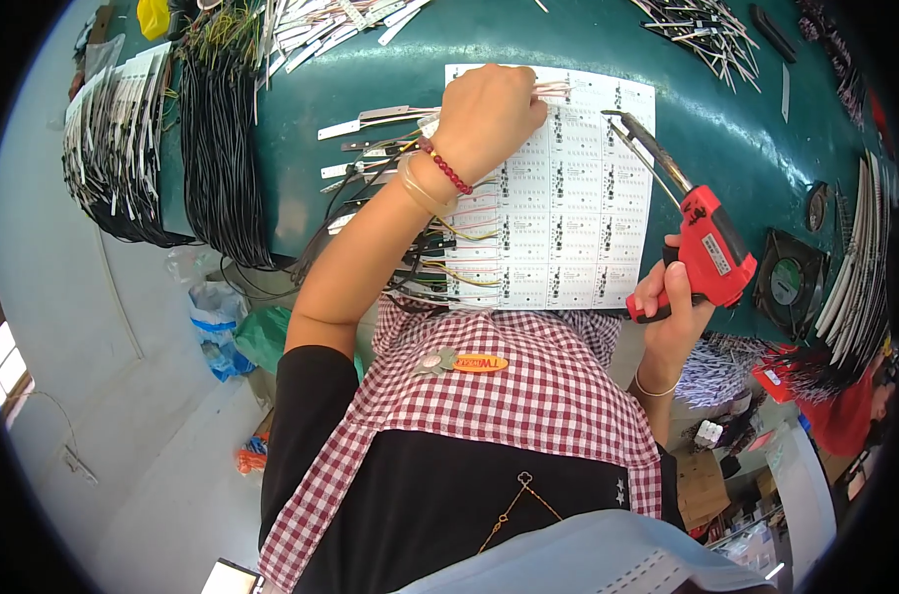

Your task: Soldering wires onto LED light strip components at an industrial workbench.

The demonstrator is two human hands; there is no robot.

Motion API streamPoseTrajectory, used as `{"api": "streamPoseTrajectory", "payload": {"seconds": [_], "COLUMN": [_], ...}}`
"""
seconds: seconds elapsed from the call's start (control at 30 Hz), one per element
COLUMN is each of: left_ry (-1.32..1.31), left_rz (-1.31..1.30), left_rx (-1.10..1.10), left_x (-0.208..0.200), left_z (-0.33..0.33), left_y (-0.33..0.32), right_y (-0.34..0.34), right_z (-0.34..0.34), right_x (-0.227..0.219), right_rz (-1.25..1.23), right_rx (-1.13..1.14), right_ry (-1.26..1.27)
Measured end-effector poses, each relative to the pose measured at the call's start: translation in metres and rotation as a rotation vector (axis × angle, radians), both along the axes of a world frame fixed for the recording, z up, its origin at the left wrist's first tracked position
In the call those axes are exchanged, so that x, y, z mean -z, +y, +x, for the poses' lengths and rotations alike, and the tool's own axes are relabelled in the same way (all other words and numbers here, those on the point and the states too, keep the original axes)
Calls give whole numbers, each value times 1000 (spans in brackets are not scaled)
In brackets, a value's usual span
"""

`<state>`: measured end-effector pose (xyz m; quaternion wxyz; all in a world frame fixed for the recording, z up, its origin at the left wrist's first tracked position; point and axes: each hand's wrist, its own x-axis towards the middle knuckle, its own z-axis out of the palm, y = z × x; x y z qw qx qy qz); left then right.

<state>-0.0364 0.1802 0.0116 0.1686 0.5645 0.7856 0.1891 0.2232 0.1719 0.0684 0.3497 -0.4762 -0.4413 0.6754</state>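
A white sheet of joined circuit boards (580, 220) lies on the green table in front of me. My left hand (491, 107) is curled over its far left part, fingers closed on thin wires (553, 89) whose pinkish ends poke out past the fingertips. The fingertips themselves are mostly hidden. In my right hand (679, 297) is a red soldering gun (714, 243), gripped by its handle at the board's right edge. Its metal tip points away toward the board's far right corner. Along the board's left side, several wires (474, 282) with small white strips (355, 129) lie across its edge.
Black cables (217, 158) and a stack of white strips (118, 139) hang over the table's left edge. More strips lie at the far side (331, 30) and far right (702, 40). A black fan (791, 277) and bundled grey wires (850, 257) stand on the right.
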Motion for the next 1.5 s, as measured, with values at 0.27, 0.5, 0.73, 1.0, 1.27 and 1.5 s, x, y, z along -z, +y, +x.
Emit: {"api": "streamPoseTrajectory", "payload": {"seconds": [0.27,0.5,0.73,1.0,1.27,1.5], "left_ry": [-160,-241,-215,-284,-276,-248], "left_rz": [-3,-32,-57,-88,-16,-29], "left_rx": [140,83,-6,31,-24,-16], "left_x": [-33,0,-1,-6,1,5], "left_z": [-9,8,15,19,16,13], "left_y": [-21,-30,-30,-37,-33,-29], "right_y": [-12,-26,-29,-36,-36,-31], "right_z": [16,11,10,19,19,9], "right_x": [5,13,16,16,20,18], "right_rz": [3,-44,-42,-45,-54,-20], "right_rx": [-3,-110,-128,-136,-108,-157], "right_ry": [8,-44,-86,-143,-92,-138]}}
